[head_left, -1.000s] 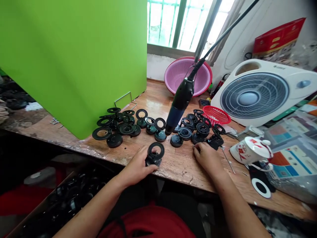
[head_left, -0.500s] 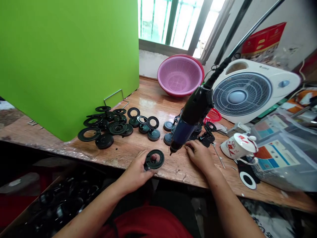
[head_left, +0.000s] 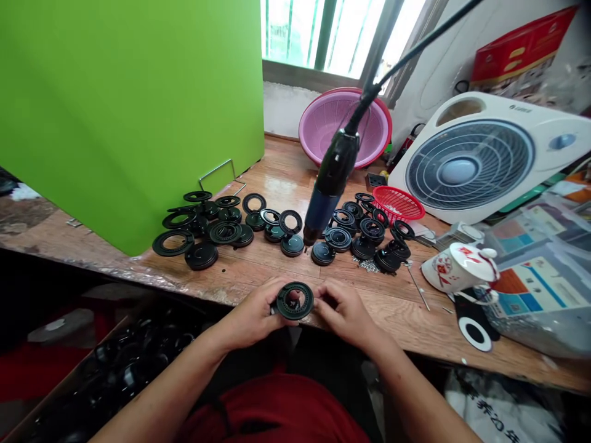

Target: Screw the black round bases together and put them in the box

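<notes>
On the far left of my feed, a tall, flat, bright-green panel [head_left: 133, 117] rises over the wood-patterned counter [head_left: 261, 267]. Right of its lower corner I see a group of black plastic ring-and-disc assemblies [head_left: 225, 232]. Nearer me, at the counter's front edge, I have the left hand [head_left: 255, 314] clamped on a round black plastic part [head_left: 294, 314], its toothed ring facing up toward my camera. Behind that, a black-and-blue cylindrical power driver [head_left: 323, 203] hangs tip down from a dark cable [head_left: 415, 50]. I have the right hand [head_left: 346, 312] just beside the ring's right rim, fingers curled toward the thumb; I cannot tell whether they touch the ring or pinch something small. Farther right come a second group of black assemblies [head_left: 372, 229], a scatter of tiny silver metal pieces [head_left: 368, 265], a shallow red plastic basket [head_left: 398, 203] and a white lidded mug with red decoration [head_left: 447, 271].
</notes>
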`<state>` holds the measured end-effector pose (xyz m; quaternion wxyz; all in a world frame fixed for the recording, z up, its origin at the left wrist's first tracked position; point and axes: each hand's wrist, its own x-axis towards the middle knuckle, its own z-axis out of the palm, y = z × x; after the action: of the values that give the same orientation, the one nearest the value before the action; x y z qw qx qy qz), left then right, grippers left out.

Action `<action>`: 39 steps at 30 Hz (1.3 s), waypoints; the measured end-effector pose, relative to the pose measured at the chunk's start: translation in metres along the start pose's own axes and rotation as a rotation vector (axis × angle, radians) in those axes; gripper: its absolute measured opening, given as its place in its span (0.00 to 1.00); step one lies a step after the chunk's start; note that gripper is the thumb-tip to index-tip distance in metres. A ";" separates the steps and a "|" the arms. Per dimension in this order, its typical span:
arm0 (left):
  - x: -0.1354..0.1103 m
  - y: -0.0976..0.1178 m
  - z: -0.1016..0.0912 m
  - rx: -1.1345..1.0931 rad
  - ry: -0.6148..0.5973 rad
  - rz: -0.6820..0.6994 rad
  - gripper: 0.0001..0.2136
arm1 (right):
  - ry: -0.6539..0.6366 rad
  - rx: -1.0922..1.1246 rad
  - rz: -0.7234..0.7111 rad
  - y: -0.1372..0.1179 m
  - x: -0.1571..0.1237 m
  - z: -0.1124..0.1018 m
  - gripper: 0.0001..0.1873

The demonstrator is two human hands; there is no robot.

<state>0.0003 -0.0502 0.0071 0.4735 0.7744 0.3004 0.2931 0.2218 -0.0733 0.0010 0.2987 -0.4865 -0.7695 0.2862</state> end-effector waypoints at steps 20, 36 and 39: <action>0.000 0.001 0.001 -0.009 0.006 0.011 0.15 | -0.077 0.108 -0.129 -0.001 0.005 0.014 0.04; 0.000 0.000 0.002 0.002 0.027 -0.014 0.14 | -0.150 0.161 0.013 0.004 0.013 0.010 0.08; 0.002 -0.001 0.002 0.004 0.016 -0.003 0.12 | -0.144 0.184 0.011 0.003 0.015 0.011 0.08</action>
<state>0.0025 -0.0496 0.0062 0.4700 0.7724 0.3059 0.2981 0.2102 -0.0601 -0.0058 0.2846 -0.4395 -0.7568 0.3913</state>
